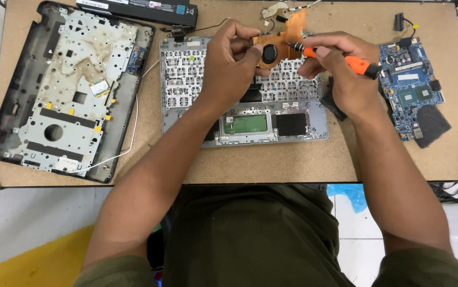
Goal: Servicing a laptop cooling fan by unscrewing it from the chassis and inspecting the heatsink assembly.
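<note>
Two hands meet at the upper middle of the frame, over the keyboard frame (242, 87) that lies face down on the brown table (292, 165). My left hand (232, 56) pinches the copper-coloured fan assembly (276, 48), thumb and fingers closed on its left edge, holding it just above the keyboard frame. My right hand (340, 66) is wrapped around the orange-handled screwdriver (340, 59), its tip touching the fan assembly beside the round black fan. At the left of the frame rests a laptop bottom case (66, 90), with a white wire (133, 133) curving from it. A black battery (144, 9) sits along the top edge, and a blue motherboard (412, 85) lies at the right, just beside my right wrist
</note>
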